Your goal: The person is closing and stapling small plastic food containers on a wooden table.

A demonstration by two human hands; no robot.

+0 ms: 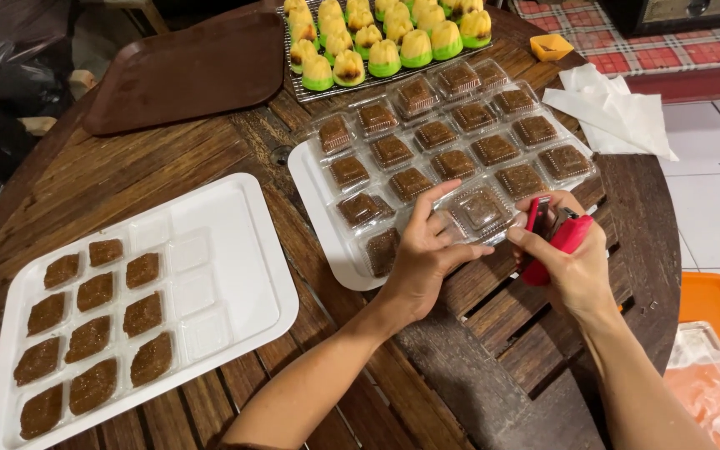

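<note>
My left hand (423, 250) pinches a small clear plastic box (480, 209) with a brown diamond-shaped cake inside, held at the near edge of a white tray (310, 179). My right hand (567, 260) grips a red stapler (553, 233) whose jaws sit at the box's right edge. The tray carries several more closed clear boxes (460, 137) of the same brown cake, laid in rows.
A second white tray (227, 250) at the left holds unpacked brown cakes (93, 333). A wire rack of yellow-and-green cakes (385, 46) and a brown tray (193, 71) lie at the back. Clear plastic sheets (614, 112), a small orange cup (550, 46) and an orange bin (714, 304) are at the right.
</note>
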